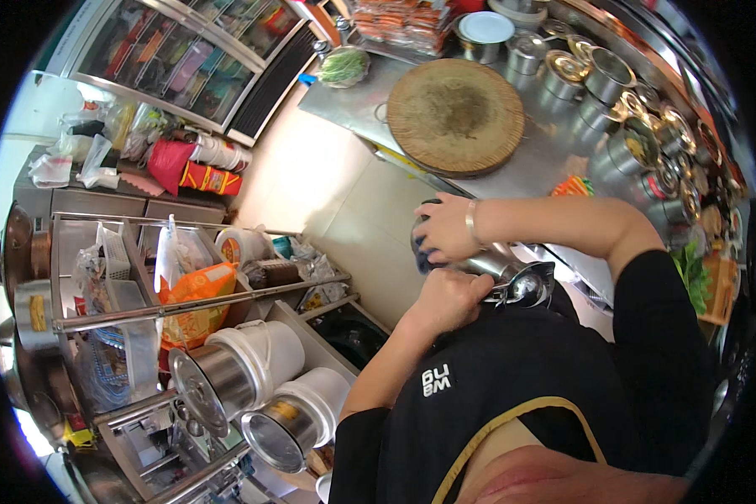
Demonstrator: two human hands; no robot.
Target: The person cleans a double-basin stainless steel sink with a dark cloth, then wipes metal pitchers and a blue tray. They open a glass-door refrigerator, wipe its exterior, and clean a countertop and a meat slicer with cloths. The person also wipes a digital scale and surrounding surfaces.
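A shiny stainless-steel jug [507,268] lies tilted on its side close to the front of my black apron. My left hand [448,301] is closed around its handle. My right hand [446,228], with a bracelet at the wrist, curls over the jug's far end. Dark blue material, possibly a cloth, shows under and beside the right fingers [423,259]; the hand hides most of it. Beyond the hands, a thick round wooden chopping block [457,116] rests on a steel worktop [346,104].
Lidded steel pots [564,74] and open containers crowd the worktop's right side. Packed orange goods [400,28] and a bowl of cut greens [343,66] stand farther back. At left are a rack rail [183,309], white buckets [283,353] and a glass-door fridge [164,57].
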